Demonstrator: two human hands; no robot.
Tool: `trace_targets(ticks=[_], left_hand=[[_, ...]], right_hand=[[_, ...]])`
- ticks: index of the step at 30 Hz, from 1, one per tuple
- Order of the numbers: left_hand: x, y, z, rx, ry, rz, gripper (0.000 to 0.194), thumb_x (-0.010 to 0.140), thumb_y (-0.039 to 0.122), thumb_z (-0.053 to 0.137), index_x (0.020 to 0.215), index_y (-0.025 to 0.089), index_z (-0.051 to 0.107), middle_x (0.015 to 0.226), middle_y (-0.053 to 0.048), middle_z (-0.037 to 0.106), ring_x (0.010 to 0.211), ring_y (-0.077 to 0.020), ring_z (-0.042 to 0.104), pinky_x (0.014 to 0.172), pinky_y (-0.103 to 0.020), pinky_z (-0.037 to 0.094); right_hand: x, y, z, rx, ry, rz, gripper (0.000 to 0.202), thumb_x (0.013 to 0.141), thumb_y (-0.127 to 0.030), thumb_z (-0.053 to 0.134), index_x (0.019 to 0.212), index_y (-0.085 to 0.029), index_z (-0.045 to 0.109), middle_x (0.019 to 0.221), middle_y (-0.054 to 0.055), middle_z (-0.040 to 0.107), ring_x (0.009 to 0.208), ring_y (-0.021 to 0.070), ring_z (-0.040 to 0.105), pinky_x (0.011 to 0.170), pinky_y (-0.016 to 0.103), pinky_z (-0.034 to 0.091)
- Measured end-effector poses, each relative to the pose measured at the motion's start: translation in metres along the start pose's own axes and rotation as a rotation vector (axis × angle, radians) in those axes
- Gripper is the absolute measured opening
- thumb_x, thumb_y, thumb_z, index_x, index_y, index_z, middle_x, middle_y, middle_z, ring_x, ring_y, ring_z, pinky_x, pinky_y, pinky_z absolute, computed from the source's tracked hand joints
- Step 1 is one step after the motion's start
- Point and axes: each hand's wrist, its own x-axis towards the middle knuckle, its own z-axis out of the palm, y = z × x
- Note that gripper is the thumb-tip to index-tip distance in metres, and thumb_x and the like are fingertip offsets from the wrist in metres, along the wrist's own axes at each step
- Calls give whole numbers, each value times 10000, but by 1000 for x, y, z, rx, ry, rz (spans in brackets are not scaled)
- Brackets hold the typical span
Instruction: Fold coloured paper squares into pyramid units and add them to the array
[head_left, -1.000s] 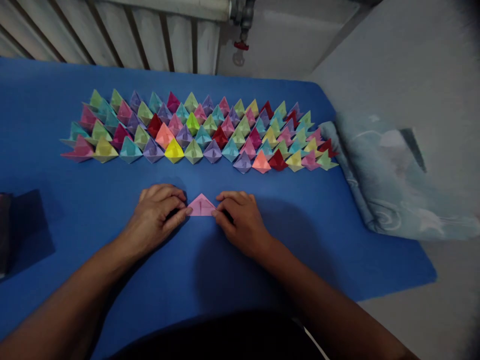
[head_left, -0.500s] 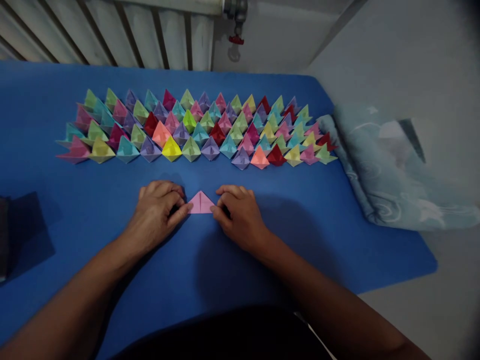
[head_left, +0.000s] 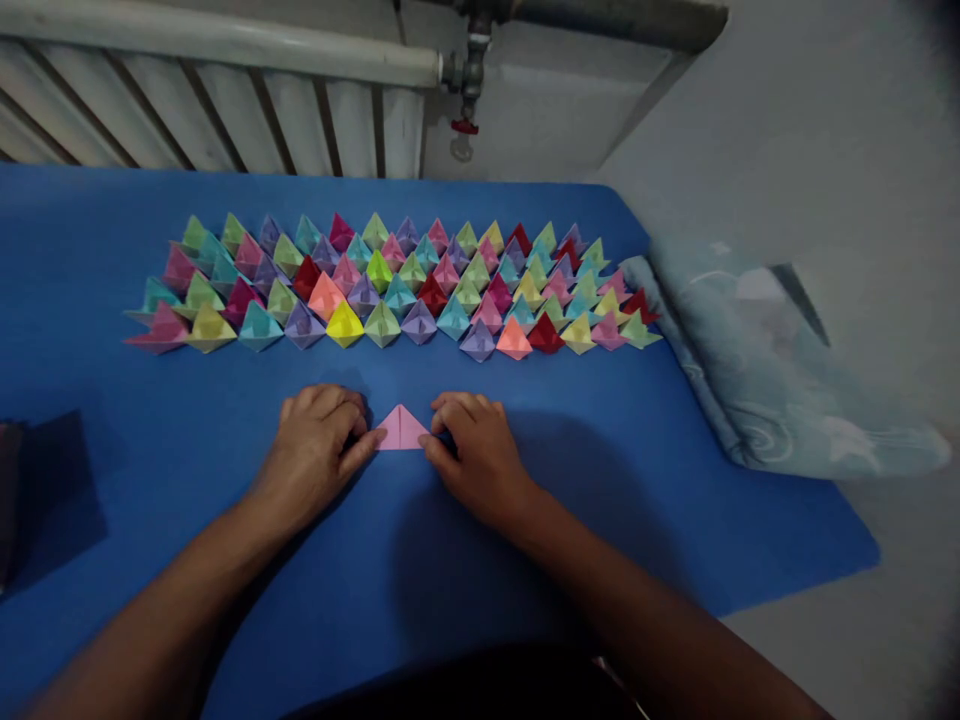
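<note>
A small pink folded paper triangle (head_left: 400, 429) lies between my hands, its point facing away from me and a crease down its middle. My left hand (head_left: 319, 435) pinches its left corner between thumb and curled fingers. On the other side, my right hand (head_left: 480, 455) grips the right corner with the thumb, fingers curled. Beyond the hands, several rows of folded paper boats (head_left: 382, 325) in many colours stand close together, among them a bright yellow boat (head_left: 345, 325).
The blue tabletop (head_left: 315, 620) carries everything. A folded light-blue patterned cloth (head_left: 780, 390) lies over the right edge. At the left edge sits a dark box-like object (head_left: 9, 500). Behind the table are a white radiator (head_left: 225, 55) and a red-handled valve (head_left: 465, 127).
The camera view has tilted up a little, so the whole scene sits lower and more of the radiator pipe shows. Both hands keep their hold on the pink paper.
</note>
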Motion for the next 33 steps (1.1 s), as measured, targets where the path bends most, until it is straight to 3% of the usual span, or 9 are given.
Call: trace_targets(ticks=[6,11,19,25,30,33], left_hand=[[0,1,0,28,-5,-18,304,973,426,511,786,202,599,960,-74,680,964,-265,580,804,-399,406],[0,2,1,23,-11,-19,299,973,412,511,796,196,616,978,-86,678,972,-279,576,802,-407,405],[-1,-2,2,47,-8,9,281,965,403,545,794,190,610,973,-86,678,951,-277,573,785,-403,401],[-1,-8,5,72,42,66,286,973,405,544,802,194,633,940,-78,680,929,-267,581,770,-398,408],[-7,-1,2,143,165,209,216,989,308,522,979,193,704,1003,-101,693,970,-269,596,793,-404,429],[-15,8,0,186,166,347,260,997,216,480,1126,241,705,1036,-82,717,960,-248,614,818,-410,427]], right_hand=[[-1,5,1,-78,-39,-190,273,960,-162,529,1151,-276,689,1185,68,651,990,201,557,852,362,339],[-1,9,4,-157,-96,-325,404,995,-134,459,1241,-360,687,1193,59,646,987,200,522,861,370,314],[3,0,-4,-231,-239,-198,419,1011,-214,435,1361,-358,613,1243,82,631,1000,238,492,841,400,307],[4,-5,-3,-261,-226,-159,427,1006,-213,444,1385,-339,595,1236,85,630,1015,248,489,825,403,297],[2,-7,-4,-246,-195,-171,431,1009,-209,448,1398,-333,587,1231,78,629,1017,236,488,846,398,294],[3,-7,-5,-236,-200,-174,414,1010,-225,453,1380,-340,600,1214,76,630,1011,233,485,847,394,294]])
